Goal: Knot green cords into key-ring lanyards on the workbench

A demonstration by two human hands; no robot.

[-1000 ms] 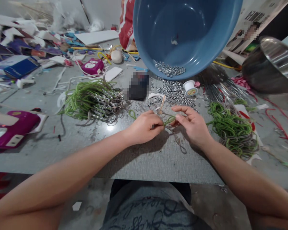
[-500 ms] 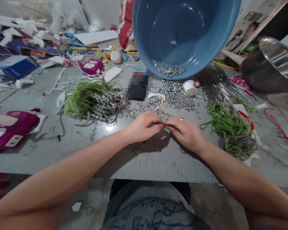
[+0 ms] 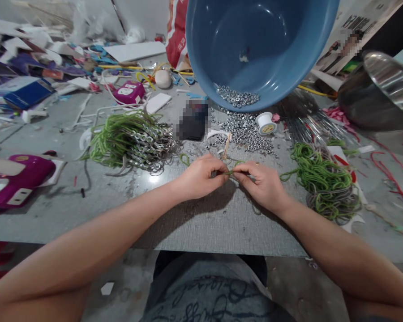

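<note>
A thin green cord [image 3: 230,171] is pinched between my two hands, just above the middle of the table. My left hand [image 3: 204,177] closes thumb and fingers on it from the left. From the right, my right hand [image 3: 259,182] pinches the same cord, its fingertips almost touching those of the left. A loop of the cord [image 3: 184,159] sticks out beyond my left hand. Past my fingers lie many small metal nuts [image 3: 251,132] and a tan strip [image 3: 227,145]. How the cord runs inside my fingers is hidden.
A bundle of green cords with metal chains [image 3: 130,141] lies left; loose green cords [image 3: 322,179] lie right. A tilted blue basin [image 3: 255,53] holds more nuts. A white spool [image 3: 266,123], a dark phone [image 3: 193,120], a purple glue gun [image 3: 23,181] and a steel bowl [image 3: 366,98] surround the work area.
My right fingertips have shifted slightly and parted a little from the left ones, so more green cord shows between them. My left hand has hardly moved.
</note>
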